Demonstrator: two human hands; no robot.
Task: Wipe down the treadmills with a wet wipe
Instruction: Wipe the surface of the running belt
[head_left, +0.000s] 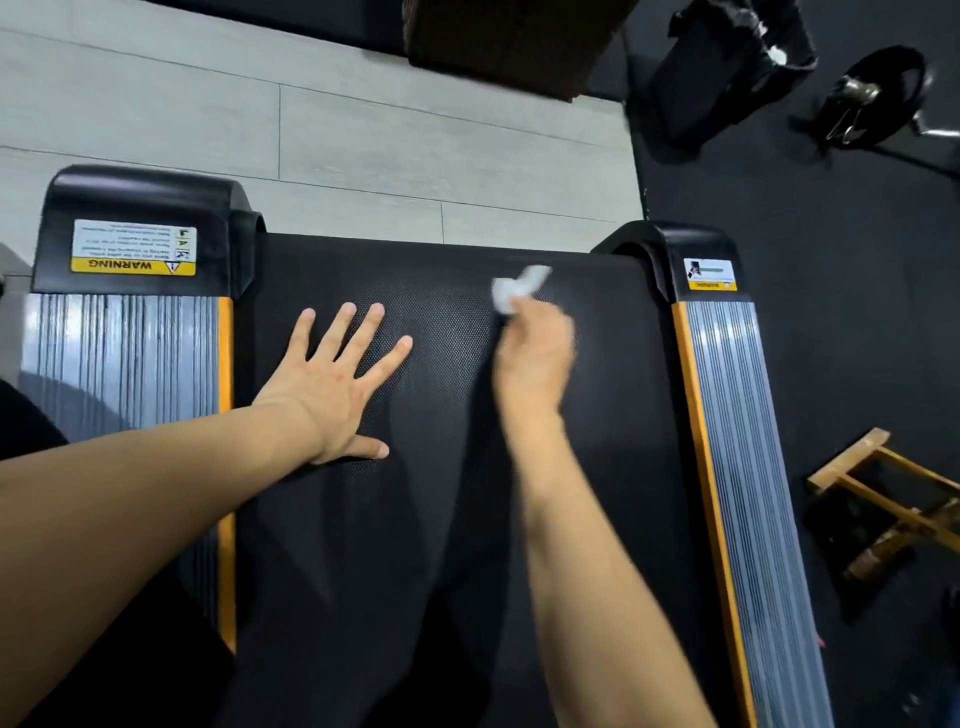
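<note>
Head: treadmill (441, 467) lengthwise away, wipe (511, 291) crumpled

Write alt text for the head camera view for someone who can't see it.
A person's right hand holds a white wet wipe over a black treadmill belt, while the left hand presses flat, its fingers spread. Ribbed grey side rails flank the belt.

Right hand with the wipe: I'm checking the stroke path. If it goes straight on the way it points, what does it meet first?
The right hand, gripping the wet wipe, points up the belt. It would likely just run off the belt's far edge onto the grey floor; the black end cap sits to its right.
</note>
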